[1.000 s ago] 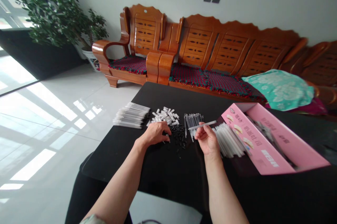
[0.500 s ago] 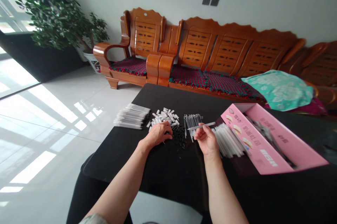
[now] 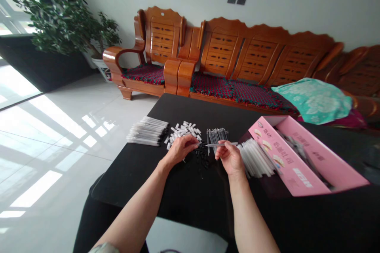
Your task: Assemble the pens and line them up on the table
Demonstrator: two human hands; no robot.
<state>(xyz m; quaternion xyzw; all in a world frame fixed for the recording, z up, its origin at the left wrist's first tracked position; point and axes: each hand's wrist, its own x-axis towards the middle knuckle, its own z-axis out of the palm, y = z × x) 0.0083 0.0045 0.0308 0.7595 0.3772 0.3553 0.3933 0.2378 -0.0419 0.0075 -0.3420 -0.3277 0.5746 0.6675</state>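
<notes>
My right hand (image 3: 230, 158) is closed on a clear pen barrel (image 3: 227, 144), held level and pointing left above the black table (image 3: 184, 189). My left hand (image 3: 181, 148) pinches a small part I cannot make out, fingertips close to the barrel's left end. Just below lie small black tips (image 3: 202, 155). Behind my left hand sits a heap of white caps (image 3: 184, 130). A bunch of thin refills (image 3: 217, 135) lies behind the barrel. A row of clear barrels (image 3: 255, 158) lies right of my right hand.
A stack of finished pens (image 3: 148, 131) rests at the table's far left edge. An open pink box (image 3: 305, 158) stands at the right. Wooden seats (image 3: 225, 59) with red cushions and a teal cloth (image 3: 314, 100) line the wall behind; a potted plant (image 3: 62, 19) stands at left.
My left hand lifted off the black tips and moved right toward the barrel's end. My right hand shifted slightly left, bringing the barrel level toward it.
</notes>
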